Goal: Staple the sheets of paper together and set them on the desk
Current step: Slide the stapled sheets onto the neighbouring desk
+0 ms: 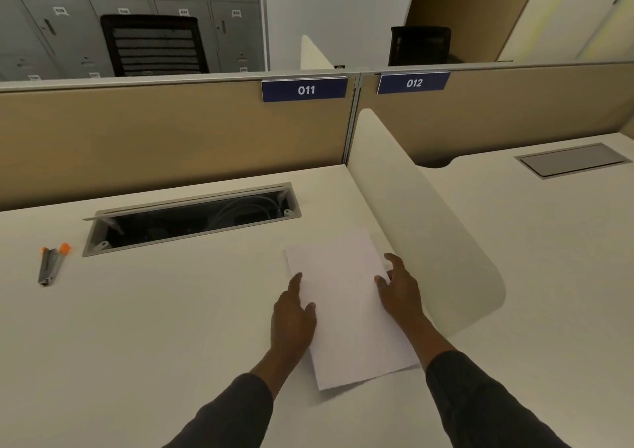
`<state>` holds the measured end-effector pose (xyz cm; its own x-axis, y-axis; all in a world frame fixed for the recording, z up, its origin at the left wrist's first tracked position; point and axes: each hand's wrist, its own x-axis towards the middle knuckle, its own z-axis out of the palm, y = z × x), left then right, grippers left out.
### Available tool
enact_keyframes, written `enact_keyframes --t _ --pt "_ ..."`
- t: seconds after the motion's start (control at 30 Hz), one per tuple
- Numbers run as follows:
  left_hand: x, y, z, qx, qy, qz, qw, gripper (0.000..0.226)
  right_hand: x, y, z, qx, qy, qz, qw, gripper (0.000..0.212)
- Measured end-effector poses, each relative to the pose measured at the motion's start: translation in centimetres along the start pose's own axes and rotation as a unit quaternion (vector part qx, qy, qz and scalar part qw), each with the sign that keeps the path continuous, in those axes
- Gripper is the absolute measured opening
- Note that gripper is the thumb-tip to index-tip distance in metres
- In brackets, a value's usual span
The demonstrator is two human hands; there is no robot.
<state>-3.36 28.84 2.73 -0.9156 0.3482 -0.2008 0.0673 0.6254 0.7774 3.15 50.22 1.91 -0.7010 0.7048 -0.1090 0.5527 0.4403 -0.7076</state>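
White sheets of paper (346, 307) lie stacked on the pale desk (171, 310), slightly turned, near its right side. My left hand (291, 317) rests at the paper's left edge, its fingers stretched and touching the sheet. My right hand (399, 293) touches the right edge with loosely spread fingers. Neither hand grips the paper. A small grey stapler with orange ends (51, 264) lies far to the left on the desk, well apart from both hands.
An open cable tray (192, 217) with wires is sunk into the desk behind the paper. A curved white divider (422, 221) rises just right of my right hand. A tan partition (171, 131) labelled 011 closes the back.
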Motion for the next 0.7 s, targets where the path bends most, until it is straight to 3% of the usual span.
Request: enact_keyframes --t 0.1,0.2,0.33,0.7 --pt "-0.1 -1.0 0.4 0.175 -0.003 0.092 0.98 0.055 -0.1 0.3 0.5 -0.091 0.04 -0.044 0.994 0.06" --pt "-0.3 -2.8 1.1 0.295 -0.038 0.153 0.943 0.068 -1.2 1.0 1.5 -0.19 0.045 -0.109 0.975 0.065" --pt "-0.5 -4.8 2.8 0.311 -0.047 0.205 0.927 0.075 -2.4 3.0 3.5 -0.265 -0.035 -0.145 0.953 0.075" --pt "-1.2 -4.7 4.6 0.319 -0.037 0.206 0.924 0.079 -1.5 5.1 2.7 -0.282 -0.036 -0.161 0.945 0.071"
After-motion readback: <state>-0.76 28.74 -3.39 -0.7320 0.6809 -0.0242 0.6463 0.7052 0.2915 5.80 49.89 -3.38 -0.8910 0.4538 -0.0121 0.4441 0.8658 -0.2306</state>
